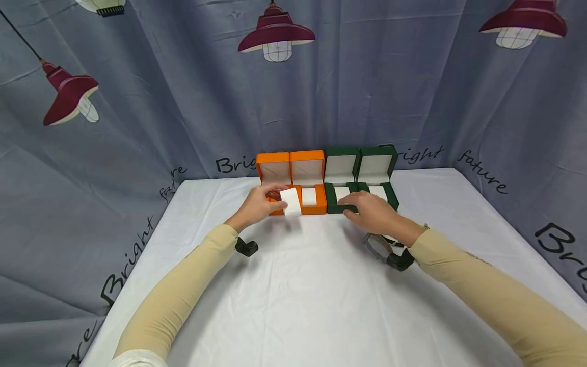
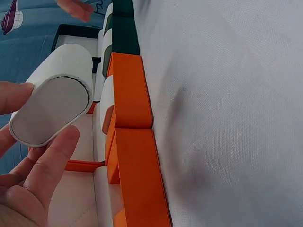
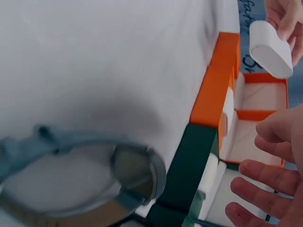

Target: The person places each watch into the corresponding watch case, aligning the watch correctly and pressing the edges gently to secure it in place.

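My left hand (image 1: 257, 205) pinches a white watch cushion (image 2: 49, 111) between thumb and fingers, raised in front of the left orange watch box (image 1: 273, 168). The cushion's flat oval end faces the left wrist camera. That box stands with its lid up, its slot bare in the left wrist view. Over the green watch boxes (image 1: 340, 209) hovers my right hand (image 1: 373, 211), fingers spread and loosely bent, holding nothing. Below the right wrist a watch (image 3: 137, 172) with its strap in a loop shows close and blurred in the right wrist view.
Two orange and two green boxes stand in a row at the back of the white-covered table (image 1: 293, 295), lids up. White cushions sit in the second orange box (image 1: 314, 209) and the green ones. Behind hangs a grey-blue curtain (image 1: 367, 92) with printed lamps.
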`<state>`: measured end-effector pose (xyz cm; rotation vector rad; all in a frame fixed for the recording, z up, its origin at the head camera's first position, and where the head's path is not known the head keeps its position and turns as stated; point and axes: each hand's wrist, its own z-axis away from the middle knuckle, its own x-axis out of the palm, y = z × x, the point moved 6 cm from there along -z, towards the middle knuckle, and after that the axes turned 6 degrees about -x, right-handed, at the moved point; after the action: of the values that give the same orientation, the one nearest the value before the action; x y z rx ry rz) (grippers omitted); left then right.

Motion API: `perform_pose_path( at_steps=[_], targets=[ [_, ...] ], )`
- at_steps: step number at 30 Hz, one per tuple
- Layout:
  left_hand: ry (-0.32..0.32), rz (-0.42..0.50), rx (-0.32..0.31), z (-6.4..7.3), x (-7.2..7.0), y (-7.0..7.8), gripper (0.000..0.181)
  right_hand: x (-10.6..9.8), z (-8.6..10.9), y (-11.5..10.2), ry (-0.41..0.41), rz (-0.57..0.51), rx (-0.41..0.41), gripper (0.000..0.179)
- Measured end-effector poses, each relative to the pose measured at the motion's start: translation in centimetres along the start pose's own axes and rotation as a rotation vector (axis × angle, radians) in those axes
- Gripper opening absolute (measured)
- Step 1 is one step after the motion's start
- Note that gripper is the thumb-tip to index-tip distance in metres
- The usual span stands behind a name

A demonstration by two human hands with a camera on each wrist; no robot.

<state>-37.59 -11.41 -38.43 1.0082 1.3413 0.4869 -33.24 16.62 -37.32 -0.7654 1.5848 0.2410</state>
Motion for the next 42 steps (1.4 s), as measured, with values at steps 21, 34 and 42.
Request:
perform_pose_path(
  at_steps=[21,34,42],
  targets=[
    [-0.025,-0.029,-0.042,0.0,0.6,-0.1,0.043,-1.5,4.0,4.3,0.006,-0.079,0.188,0.03],
    [-0.025,-0.042,-0.038,0.0,0.9,-0.3,0.044,0.1,4.9,5.9,-0.06,-0.096,0.256,0.034],
    [-0.026,-0.033,-0.02,0.0,1.0,-0.2,0.045,1.1,4.7,6.1,-0.101,-0.103,0.267,0.038]
  ],
)
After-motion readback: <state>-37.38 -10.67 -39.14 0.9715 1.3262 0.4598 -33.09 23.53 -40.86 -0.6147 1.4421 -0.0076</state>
